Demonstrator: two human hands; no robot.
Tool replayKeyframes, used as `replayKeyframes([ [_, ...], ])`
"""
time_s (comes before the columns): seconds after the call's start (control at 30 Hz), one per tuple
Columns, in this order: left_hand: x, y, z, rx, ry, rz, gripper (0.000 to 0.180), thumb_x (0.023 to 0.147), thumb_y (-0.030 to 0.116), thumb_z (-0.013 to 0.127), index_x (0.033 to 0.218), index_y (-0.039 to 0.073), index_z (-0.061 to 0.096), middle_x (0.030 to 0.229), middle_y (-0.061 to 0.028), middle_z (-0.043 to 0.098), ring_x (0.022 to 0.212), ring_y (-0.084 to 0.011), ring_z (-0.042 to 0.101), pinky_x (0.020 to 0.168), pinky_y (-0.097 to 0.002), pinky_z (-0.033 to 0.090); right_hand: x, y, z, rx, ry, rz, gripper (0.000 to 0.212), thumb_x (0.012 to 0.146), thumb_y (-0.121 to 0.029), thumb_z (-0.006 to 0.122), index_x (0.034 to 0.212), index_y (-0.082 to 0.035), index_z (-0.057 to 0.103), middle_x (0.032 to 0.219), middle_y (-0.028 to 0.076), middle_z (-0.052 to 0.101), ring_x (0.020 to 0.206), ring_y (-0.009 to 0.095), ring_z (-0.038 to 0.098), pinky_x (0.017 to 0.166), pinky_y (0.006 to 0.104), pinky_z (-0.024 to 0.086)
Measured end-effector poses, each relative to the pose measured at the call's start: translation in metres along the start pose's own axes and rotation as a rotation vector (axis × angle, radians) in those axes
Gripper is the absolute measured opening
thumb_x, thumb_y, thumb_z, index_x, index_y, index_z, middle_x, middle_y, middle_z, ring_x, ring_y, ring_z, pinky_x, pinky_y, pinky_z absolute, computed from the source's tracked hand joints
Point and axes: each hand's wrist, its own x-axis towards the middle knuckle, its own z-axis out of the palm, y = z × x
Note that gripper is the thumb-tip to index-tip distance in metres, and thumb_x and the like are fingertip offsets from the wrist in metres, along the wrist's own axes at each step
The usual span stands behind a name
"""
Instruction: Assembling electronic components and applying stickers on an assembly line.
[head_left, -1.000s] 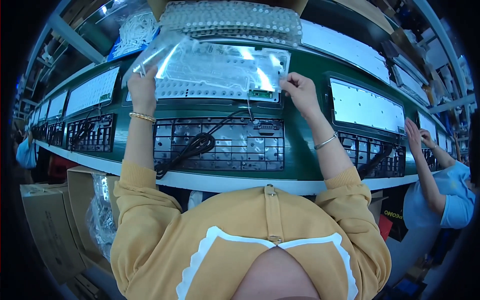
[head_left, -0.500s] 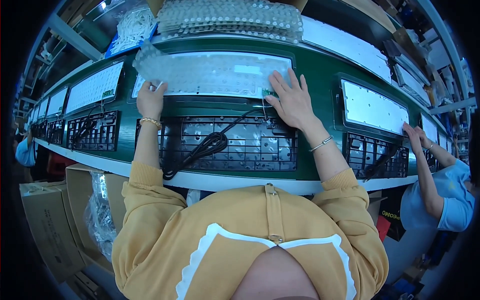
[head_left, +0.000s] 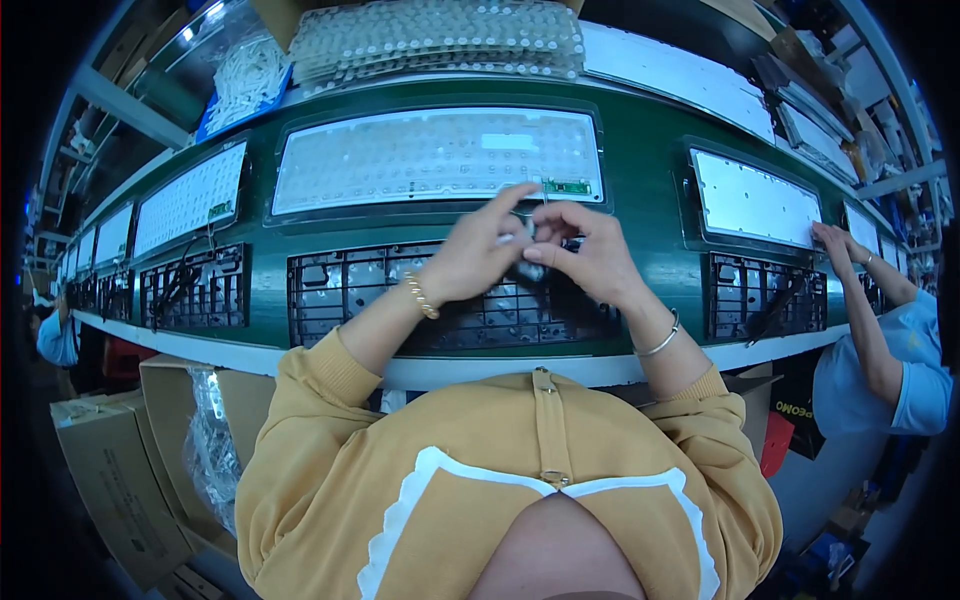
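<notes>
A white keyboard plate with a translucent dome sheet (head_left: 400,155) lies in a clear tray on the green bench, a small green circuit board (head_left: 570,187) at its lower right corner. Below it is a black keyboard bottom shell (head_left: 350,305), partly covered by my hands. My left hand (head_left: 475,255) is closed, a small white stick-like piece showing at its fingers and the index finger reaching toward the plate's lower edge. Close beside it, my right hand (head_left: 590,250) pinches at a dark, blurred cable (head_left: 530,268) over the shell. The fingers partly hide the cable.
Stacked translucent dome sheets (head_left: 430,45) and white plates (head_left: 680,80) line the back. A blue tray of white parts (head_left: 245,85) stands back left. More plates and shells lie to both sides. At right, a co-worker's hands (head_left: 840,243) touch another plate (head_left: 755,200). Cardboard boxes (head_left: 115,480) stand lower left.
The dome sheet's raised left end now lies flat on the plate. My left hand has moved right to meet my right hand, which came down off the plate. The cable coil has shifted right between them.
</notes>
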Motion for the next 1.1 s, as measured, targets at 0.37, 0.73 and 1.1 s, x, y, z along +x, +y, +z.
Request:
replayKeyframes([
  [0.37, 0.057, -0.004, 0.019, 0.085, -0.043, 0.066, 0.008, 0.078, 0.008, 0.055, 0.085, 0.006, 0.059, 0.072, -0.0049, 0.066, 0.054, -0.0174, 0.057, 0.055, -0.0295, 0.045, 0.023, 0.023, -0.05, 0.169, 0.272, 0.265, 0.011, 0.075, -0.004, 0.071, 0.071, -0.004, 0.06, 0.061, 0.0, 0.055, 0.052, 0.006, 0.046, 0.051, 0.0152, 0.037],
  [0.73, 0.073, -0.028, 0.029, 1.047, 0.046, 0.473, 0.014, 0.073, 0.01, 0.06, 0.087, 0.008, 0.061, 0.089, -0.0007, 0.066, 0.06, -0.0212, 0.061, 0.052, -0.03, 0.046, 0.065, 0.042, -0.057, -0.515, 0.351, 0.337, 0.015, 0.069, -0.014, 0.073, 0.061, -0.006, 0.063, 0.053, -0.001, 0.055, 0.05, 0.011, 0.048, 0.053, 0.024, 0.04],
  [1.1, 0.064, -0.042, 0.027, 0.893, 0.109, 0.426, 0.017, 0.078, 0.012, 0.055, 0.094, 0.008, 0.058, 0.101, -0.001, 0.064, 0.061, -0.0234, 0.062, 0.052, -0.0328, 0.047, 0.058, 0.071, -0.059, -0.206, 0.463, 0.266, 0.013, 0.066, -0.012, 0.076, 0.068, -0.004, 0.067, 0.074, 0.004, 0.054, 0.068, 0.016, 0.051, 0.063, 0.0257, 0.043],
])
